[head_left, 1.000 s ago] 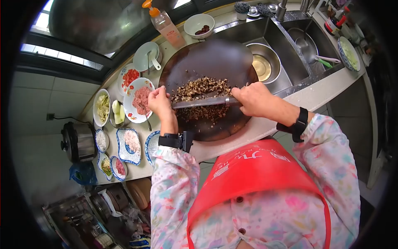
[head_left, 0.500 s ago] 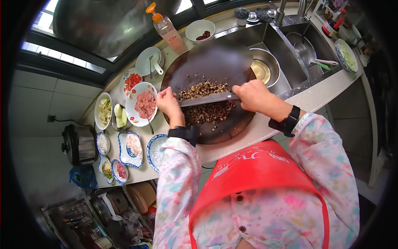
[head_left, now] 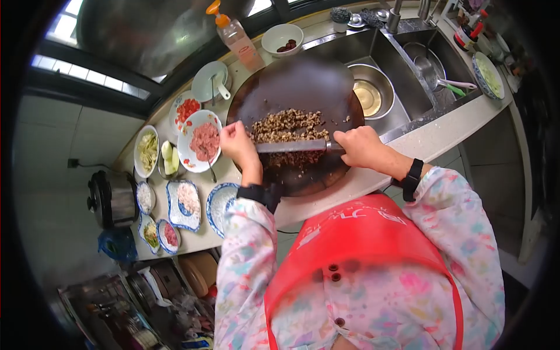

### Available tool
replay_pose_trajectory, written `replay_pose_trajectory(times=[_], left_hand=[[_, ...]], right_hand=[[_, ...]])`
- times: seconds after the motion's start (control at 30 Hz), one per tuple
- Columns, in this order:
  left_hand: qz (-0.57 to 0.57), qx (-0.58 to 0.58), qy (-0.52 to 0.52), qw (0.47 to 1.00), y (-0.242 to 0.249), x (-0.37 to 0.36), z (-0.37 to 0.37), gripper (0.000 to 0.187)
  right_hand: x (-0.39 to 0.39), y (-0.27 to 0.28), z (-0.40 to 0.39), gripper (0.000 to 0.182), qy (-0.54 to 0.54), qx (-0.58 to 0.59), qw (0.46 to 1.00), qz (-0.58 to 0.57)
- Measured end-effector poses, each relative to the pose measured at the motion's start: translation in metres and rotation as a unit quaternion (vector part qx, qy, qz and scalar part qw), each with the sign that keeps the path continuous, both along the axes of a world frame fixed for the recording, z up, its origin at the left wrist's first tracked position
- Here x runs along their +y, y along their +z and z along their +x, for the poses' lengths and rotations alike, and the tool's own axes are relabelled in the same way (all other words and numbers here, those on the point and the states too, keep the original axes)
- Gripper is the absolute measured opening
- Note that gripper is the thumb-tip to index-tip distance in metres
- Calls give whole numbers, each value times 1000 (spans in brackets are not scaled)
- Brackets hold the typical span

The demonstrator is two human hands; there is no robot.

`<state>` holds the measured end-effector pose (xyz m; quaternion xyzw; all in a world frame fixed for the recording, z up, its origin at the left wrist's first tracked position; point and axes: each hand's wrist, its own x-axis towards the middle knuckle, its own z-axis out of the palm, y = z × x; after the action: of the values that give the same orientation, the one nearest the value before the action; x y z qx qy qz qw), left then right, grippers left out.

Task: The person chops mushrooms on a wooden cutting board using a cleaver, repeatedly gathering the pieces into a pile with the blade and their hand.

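Note:
My right hand [head_left: 363,147] is wrapped round the dark handle of a kitchen knife [head_left: 291,146]. The blade lies crosswise over a round dark chopping board [head_left: 286,87], its flat side turned partly upward. At the blade's far end my left hand [head_left: 238,146] is closed, fingers pinched on the tip. Finely chopped brown pieces [head_left: 287,123] form a heap just beyond the blade. More of them show on the near side, partly hidden under the blade.
Left of the board stand a bowl of minced meat [head_left: 188,129] with a spoon, a plate of diced red pieces [head_left: 174,119] and several smaller dishes. A pump bottle [head_left: 242,46] and a bowl [head_left: 269,44] are behind. The sink [head_left: 402,87] holds a metal basin [head_left: 382,90].
The blade has tilted, so more of its flat side shows, and it covers more of the near pieces. My right hand has dropped slightly; both hands keep their hold on the knife.

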<state>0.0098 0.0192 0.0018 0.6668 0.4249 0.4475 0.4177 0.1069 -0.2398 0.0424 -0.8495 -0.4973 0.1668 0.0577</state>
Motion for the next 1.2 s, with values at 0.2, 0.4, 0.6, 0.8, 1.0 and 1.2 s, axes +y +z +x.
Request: replay_pose_trajectory(times=[0.2,0.4,0.6,0.8,1.0,1.2], left_hand=[[-162,-65,-45,984,9,22,-10,9],[-30,-56,21,998,-7,-13,-24,13],[-224,-38,-211,951,2,5,-44,10],[44,101,-347,931,55,-80,-40,30],[171,156,-441,867,17,-128,-6,69],[-156,200,-396,882,-19,-13,-7,67]], right_hand=[[8,54,5,22,39,-19,999,14],[-2,7,-10,24,24,-2,1000,4],[-3,11,-1,24,42,-28,996,71],[-13,17,0,18,115,-169,966,159],[-16,15,4,8,158,-334,898,239],[-42,22,29,13,92,-308,909,267]])
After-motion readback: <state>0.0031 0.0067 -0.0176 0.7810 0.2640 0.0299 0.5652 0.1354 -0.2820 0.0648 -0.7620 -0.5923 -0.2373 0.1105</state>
